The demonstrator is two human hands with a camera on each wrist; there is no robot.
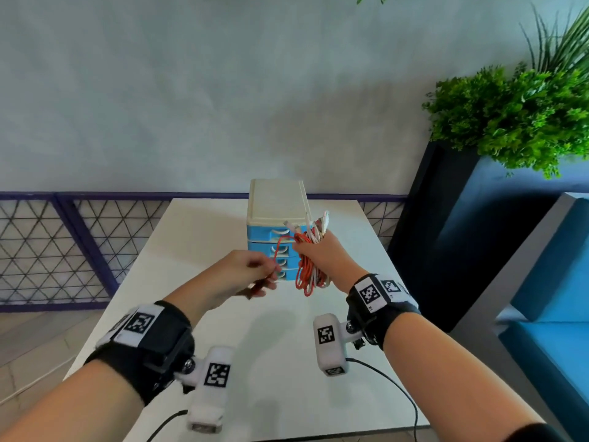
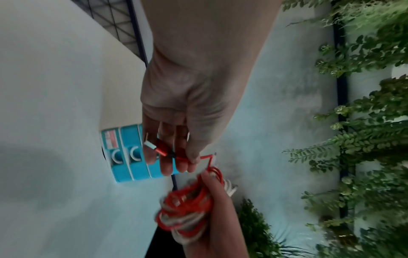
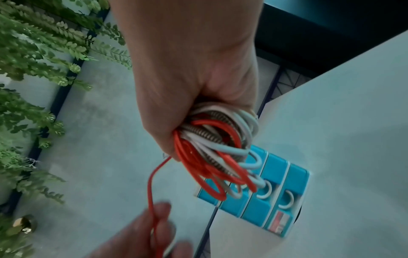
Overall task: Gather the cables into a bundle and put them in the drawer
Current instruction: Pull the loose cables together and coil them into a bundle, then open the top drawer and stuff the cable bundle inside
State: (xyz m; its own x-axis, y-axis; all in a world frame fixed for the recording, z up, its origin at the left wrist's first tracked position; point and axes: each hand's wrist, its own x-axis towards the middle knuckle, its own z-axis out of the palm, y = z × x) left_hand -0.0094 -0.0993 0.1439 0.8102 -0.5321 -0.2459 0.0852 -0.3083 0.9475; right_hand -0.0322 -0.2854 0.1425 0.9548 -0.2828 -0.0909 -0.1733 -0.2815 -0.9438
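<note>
Head view: the right hand [image 1: 318, 253] is raised above the white worktop [image 1: 178, 237], its grip wrapped tight round a bundle of cables [image 1: 307, 269], red and white strands looped together. The bundle's long axis runs nearly upright; the loops hang below the fist, and a few plug ends [image 1: 322, 218] stick up above it, pointing away toward the wall. The bundle is held in the air just in front of the drawer unit [image 1: 275, 215], a small blue chest with a cream top and four drawers, all shut, standing upright at the far middle of the worktop. One red cable end [image 1: 280, 247] leaves the bundle near the top of the fist, arcs left and comes down into the left hand [image 1: 245, 275], which is just beside the right hand and a little lower. Left wrist view: the thumb and fingers [image 2: 167, 164] of that hand pinch the red strand close to its red plug [image 2: 162, 148], which lies across the fingers with its silver tip pointing toward the drawer fronts. Right wrist view: the loops [image 3: 218, 157] fan out of the closed fist toward the drawer fronts [image 3: 260, 197], and the single red strand runs down to the other hand's fingers. A green plant [image 1: 510, 116] stands in a dark planter to the right of the worktop.
</note>
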